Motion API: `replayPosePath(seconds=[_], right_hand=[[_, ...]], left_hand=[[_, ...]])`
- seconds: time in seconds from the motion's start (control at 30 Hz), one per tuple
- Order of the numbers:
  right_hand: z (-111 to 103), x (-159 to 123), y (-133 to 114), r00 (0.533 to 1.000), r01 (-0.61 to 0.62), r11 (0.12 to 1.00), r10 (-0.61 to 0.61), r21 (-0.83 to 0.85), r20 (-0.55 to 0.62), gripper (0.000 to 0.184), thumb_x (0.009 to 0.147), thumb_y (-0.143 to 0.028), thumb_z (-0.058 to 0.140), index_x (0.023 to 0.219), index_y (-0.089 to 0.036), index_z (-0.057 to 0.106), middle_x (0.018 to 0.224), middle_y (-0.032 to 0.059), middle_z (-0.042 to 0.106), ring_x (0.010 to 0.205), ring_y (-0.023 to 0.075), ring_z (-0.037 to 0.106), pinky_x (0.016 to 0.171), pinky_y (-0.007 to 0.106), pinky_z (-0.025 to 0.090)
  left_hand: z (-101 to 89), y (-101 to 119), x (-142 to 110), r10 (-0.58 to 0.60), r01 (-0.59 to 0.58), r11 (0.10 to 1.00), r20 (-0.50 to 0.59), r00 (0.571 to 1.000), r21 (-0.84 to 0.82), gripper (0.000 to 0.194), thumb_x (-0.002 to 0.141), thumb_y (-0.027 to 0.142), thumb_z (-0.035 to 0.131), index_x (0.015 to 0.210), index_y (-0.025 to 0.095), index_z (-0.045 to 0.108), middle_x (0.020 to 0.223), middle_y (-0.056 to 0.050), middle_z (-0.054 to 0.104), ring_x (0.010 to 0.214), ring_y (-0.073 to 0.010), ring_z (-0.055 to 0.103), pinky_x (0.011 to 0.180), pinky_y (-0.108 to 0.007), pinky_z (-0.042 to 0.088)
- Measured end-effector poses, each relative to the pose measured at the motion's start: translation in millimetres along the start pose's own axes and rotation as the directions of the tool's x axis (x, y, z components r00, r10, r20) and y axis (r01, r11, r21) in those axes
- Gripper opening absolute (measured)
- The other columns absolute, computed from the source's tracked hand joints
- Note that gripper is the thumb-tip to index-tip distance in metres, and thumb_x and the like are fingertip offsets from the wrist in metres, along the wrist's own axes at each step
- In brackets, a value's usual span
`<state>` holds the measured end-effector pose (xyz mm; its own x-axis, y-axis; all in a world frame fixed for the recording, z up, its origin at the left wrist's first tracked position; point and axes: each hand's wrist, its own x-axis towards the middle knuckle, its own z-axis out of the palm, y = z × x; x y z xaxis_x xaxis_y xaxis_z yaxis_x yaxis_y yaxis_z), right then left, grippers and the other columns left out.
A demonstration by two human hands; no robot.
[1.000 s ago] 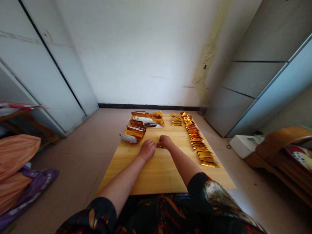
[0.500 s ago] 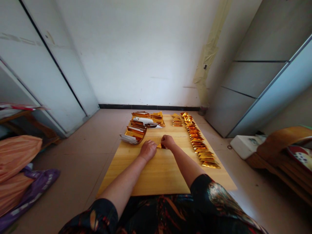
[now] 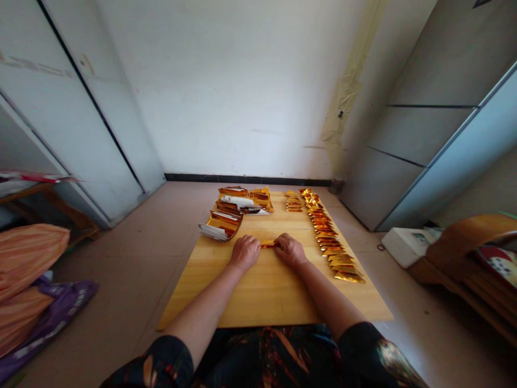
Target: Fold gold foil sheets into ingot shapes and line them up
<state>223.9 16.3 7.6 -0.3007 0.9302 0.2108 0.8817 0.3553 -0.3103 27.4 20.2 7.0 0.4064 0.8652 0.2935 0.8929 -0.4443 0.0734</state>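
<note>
Two bare hands meet one folded gold pc (image 3: 267, 244) mid-desk, just in front of the wearer. L hand (image 3: 245, 252) is palm-down w/ fingers bent narrow over the pc's L end; R hand (image 3: 291, 249) is likewise narrow, fingertips at the R end. Can't tell if either pinches the foil or just presses it on the desk (image 3: 266, 296); fingers hide both ends.

Why so: one hand per end prob. keeps the pc flat & straight, w/ the hard desktop as backing. Curled gold sheets (image 3: 224, 220) w/ white paper edges sit far L, near the L hand, prob. for easy reach; the gold bundle (image 3: 260, 198) lies just behind them, w/ a white roll (image 3: 237, 201) by it. Long row of folded gold pcs (image 3: 325, 231) runs down the R edge, overlapping, prob. to save space; short row (image 3: 293, 202) is just L of its far end. Middle seems left free for handwork.

Vs. 0.5 s ago: R hand has shifted R & flattened out from a raised pinch; the pc shows as a low strip btwn the hands, not a pointed corner. L hand approx. same spot; both rows & the sheets unchanged.
</note>
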Motion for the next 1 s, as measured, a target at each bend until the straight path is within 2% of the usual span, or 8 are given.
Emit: replayPosePath(seconds=[0.13,0.33,0.53,0.7,0.87,1.0], right_hand=[[3.7,1.3,-0.9,1.000,-0.026,0.998,0.026,-0.065,0.004,0.024,0.091,-0.027,0.044,0.093,-0.024,0.068,0.095,0.0024,0.063,0.088,0.0116,0.059,0.071,0.018,0.040],[3.1,4.3,-9.2,0.992,-0.119,0.980,0.124,-0.159,0.019,0.025,0.092,-0.027,0.044,0.090,-0.023,0.068,0.094,0.0023,0.063,0.086,0.0118,0.059,0.066,0.019,0.038],[4.0,6.8,-11.5,0.984,-0.166,0.974,0.173,-0.152,0.034,0.026,0.093,-0.031,0.043,0.091,-0.023,0.067,0.095,0.0024,0.063,0.085,0.0116,0.059,0.063,0.020,0.037],[6.2,7.2,-9.8,0.984,-0.168,0.976,0.174,-0.137,0.029,0.024,0.093,-0.032,0.043,0.093,-0.024,0.066,0.097,0.0022,0.063,0.086,0.0115,0.059,0.064,0.020,0.036],[5.3,8.5,-9.0,0.983,-0.173,0.978,0.179,-0.118,0.037,0.023,0.092,-0.032,0.045,0.093,-0.024,0.066,0.097,0.0022,0.064,0.085,0.0119,0.059,0.064,0.020,0.036],[4.2,10.1,-7.9,0.983,-0.172,0.979,0.177,-0.105,0.044,0.022,0.091,-0.032,0.046,0.093,-0.025,0.067,0.096,0.0019,0.064,0.085,0.0119,0.059,0.065,0.020,0.037]], left_hand=[[2.6,0.5,0.8,0.001,-0.001,1.000,-0.017,1.000,0.030,0.025,0.090,0.023,0.041,0.080,0.018,0.063,0.085,-0.009,0.063,0.087,-0.0202,0.054,0.074,-0.032,0.037],[4.0,8.7,5.0,-0.064,0.064,0.998,-0.004,0.998,0.025,0.018,0.088,0.025,0.046,0.085,0.018,0.063,0.088,-0.009,0.064,0.090,-0.0215,0.054,0.075,-0.033,0.037],[6.4,13.0,11.1,-0.076,0.076,0.997,0.013,0.997,0.000,0.019,0.088,0.028,0.048,0.087,0.020,0.064,0.090,-0.008,0.063,0.091,-0.0218,0.053,0.074,-0.032,0.036],[10.6,7.2,13.0,-0.033,0.036,0.993,0.035,0.999,-0.114,0.018,0.087,0.027,0.050,0.084,0.022,0.066,0.088,-0.006,0.063,0.091,-0.0203,0.054,0.076,-0.031,0.036],[15.4,2.4,15.9,-0.064,0.076,0.971,0.056,0.996,-0.228,0.011,0.083,0.022,0.055,0.084,0.022,0.066,0.090,-0.003,0.065,0.093,-0.0179,0.055,0.079,-0.029,0.037],[17.2,2.3,18.4,-0.118,0.135,0.958,0.081,0.990,-0.251,0.009,0.082,0.022,0.057,0.082,0.022,0.066,0.092,-0.002,0.066,0.093,-0.0170,0.056,0.079,-0.029,0.037]])
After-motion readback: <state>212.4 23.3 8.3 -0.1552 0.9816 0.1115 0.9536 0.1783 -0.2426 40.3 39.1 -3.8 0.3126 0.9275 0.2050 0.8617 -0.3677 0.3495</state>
